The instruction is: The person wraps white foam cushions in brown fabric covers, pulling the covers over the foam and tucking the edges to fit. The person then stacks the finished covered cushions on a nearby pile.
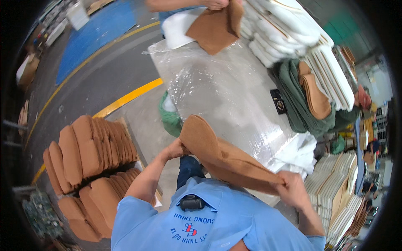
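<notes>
- The grey floor [134,60] is spreading away to my left, a yellow line [127,98] crossing it and a blue area [96,39] lying beyond.
- The table [238,83] is standing before me, wrinkled clear film [197,90] covering its pale grey top.
- White padded pieces [280,29] are rising in a stack at its far right.
- Brown cushions [86,150] are standing packed in two groups at my left.
- Dark green cloth [291,92] is lying folded along the table's right side, under a tan piece [314,96].
- The brown fabric piece [234,161] is stretching between my hands, before my blue shirt [238,211].
- White cloth [297,154] is lying crumpled at the table's near right corner.
- Across the table, another person's hand [215,3] is holding a similar brown piece [215,31].
- My left hand [176,149] is grasping the fabric's left end; my right hand [292,189] is clenching its right end.
- A small black flat item [277,101] is lying beside the green cloth.
</notes>
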{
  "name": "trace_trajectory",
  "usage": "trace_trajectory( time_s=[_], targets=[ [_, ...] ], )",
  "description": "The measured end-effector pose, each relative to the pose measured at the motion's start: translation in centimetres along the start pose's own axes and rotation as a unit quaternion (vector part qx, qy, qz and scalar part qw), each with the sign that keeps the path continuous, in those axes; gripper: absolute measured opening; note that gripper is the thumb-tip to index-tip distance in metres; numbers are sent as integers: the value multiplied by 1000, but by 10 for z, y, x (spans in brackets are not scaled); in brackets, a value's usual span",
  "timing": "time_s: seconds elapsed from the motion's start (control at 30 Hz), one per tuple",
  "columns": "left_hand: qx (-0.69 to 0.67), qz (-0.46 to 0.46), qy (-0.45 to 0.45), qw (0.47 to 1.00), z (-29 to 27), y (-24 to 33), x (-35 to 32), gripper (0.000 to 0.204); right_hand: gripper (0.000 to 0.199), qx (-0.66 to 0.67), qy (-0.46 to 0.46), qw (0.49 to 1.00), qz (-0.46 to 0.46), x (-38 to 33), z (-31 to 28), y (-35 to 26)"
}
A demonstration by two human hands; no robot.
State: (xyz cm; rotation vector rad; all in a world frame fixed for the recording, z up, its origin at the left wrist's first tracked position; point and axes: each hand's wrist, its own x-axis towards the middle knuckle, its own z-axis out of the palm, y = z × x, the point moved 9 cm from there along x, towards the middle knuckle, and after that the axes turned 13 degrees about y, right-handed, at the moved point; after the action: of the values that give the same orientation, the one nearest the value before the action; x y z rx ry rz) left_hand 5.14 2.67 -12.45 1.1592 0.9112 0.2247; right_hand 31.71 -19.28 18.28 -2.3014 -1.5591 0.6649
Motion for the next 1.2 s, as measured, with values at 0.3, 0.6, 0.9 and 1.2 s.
trace_trajectory(
  time_s=[0.3,0.6,0.9,1.2],
  targets=[
    [87,82,-55,991,13,39,28,53,19,-9,191,976,104,4,-26,44],
    [165,118,-101,974,21,47,51,52,19,-52,218,966,132,-19,-36,18],
    [187,187,-135,955,23,42,45,46,26,-12,387,914,120,-71,-28,-3],
    [350,305,-98,880,-5,57,51,53,35,20,449,886,115,-102,2,2]
  ],
)
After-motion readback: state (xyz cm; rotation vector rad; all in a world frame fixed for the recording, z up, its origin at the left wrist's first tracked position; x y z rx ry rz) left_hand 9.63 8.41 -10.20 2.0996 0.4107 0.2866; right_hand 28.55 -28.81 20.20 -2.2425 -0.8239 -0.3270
